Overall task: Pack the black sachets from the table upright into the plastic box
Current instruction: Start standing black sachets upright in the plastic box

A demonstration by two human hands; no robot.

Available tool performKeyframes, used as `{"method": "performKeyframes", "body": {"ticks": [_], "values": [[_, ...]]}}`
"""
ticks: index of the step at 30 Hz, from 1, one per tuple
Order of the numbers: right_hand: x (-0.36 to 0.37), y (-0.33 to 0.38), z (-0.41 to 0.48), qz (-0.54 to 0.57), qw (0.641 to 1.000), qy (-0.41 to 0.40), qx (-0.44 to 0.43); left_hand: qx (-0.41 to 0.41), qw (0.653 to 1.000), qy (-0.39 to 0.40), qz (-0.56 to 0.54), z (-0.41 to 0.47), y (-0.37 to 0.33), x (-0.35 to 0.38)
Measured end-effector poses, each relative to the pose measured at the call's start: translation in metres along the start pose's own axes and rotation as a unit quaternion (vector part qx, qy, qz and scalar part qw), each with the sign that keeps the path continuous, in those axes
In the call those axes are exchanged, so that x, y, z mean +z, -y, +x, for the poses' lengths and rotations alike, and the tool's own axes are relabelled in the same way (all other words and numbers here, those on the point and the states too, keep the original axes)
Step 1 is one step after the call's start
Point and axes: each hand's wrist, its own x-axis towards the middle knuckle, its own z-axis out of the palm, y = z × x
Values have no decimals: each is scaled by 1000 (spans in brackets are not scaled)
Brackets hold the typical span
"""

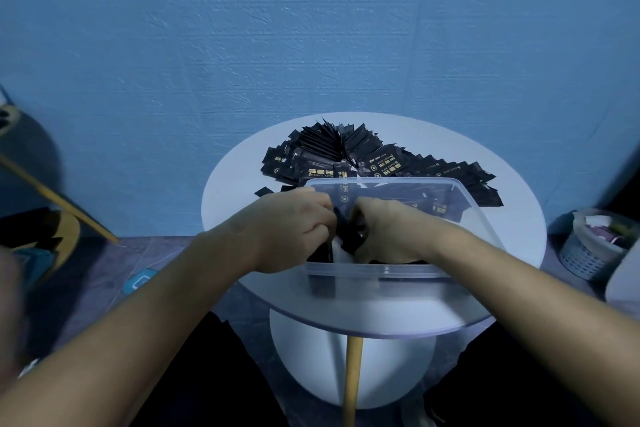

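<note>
A clear plastic box (485,218) stands on the near half of a round white table (235,191). Both of my hands reach over its near left corner. My left hand (294,222) and my right hand (384,229) have curled fingers and together grip a small bunch of black sachets (348,236) held upright inside the box. More black sachets stand against the box's near wall (322,282). A large fanned heap of black sachets with gold print (363,156) lies on the table behind the box.
A blue wall rises just behind the table. A grey perforated basket (585,253) with odds and ends sits on the floor at right. A yellow-legged chair or stool (52,198) stands at left. The table's yellow leg (353,378) is below.
</note>
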Motion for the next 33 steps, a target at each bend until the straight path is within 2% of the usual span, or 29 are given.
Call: {"method": "performKeyframes", "body": {"ticks": [6, 10, 15, 21, 26, 30, 33], "values": [[-3, -2, 0, 104, 995, 8, 7, -11, 998, -37, -44, -2, -2, 3], [-4, -1, -2, 110, 993, 26, 27, 2, 992, -90, -85, -4, -2, 7], [-7, 1, -8, 129, 990, 48, 35, -16, 999, -20, -45, -1, -3, 1], [-7, 2, -6, 75, 996, 26, 52, -29, 996, 14, 78, 0, -11, -8], [-8, 8, -11, 173, 981, 45, 69, -29, 981, 69, 181, 5, -18, -17], [-10, 8, -14, 177, 981, 54, 61, -20, 965, 112, 235, 11, -21, -21], [-11, 7, -16, 188, 979, 65, 49, -13, 964, 131, 230, 15, -22, -24]]}}
